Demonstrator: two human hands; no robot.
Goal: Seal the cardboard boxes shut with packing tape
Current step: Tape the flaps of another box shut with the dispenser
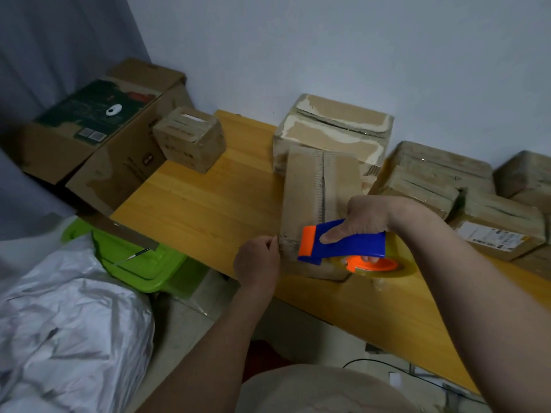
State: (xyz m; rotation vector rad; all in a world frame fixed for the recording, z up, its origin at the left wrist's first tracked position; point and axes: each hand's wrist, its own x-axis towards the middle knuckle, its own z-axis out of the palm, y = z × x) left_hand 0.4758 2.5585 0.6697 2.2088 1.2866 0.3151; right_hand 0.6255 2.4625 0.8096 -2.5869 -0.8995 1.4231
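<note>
A narrow cardboard box [310,192] lies on the wooden table [208,201] near its front edge, its top seam running away from me. My right hand [372,217] grips a blue and orange tape dispenser [343,242] at the box's near end, and the clear tape roll [378,265] sits low against the table. My left hand [258,262] pinches the box's near left corner, where the tape end seems to be. Other boxes wait behind: a torn one [334,129] and a small taped one [190,138].
Several taped parcels [447,180] crowd the table's right side along the wall. Left of the table stand large open cartons [98,138], a green plastic bin [143,263] and a white plastic bag [65,323]. Cables lie on the floor at lower right.
</note>
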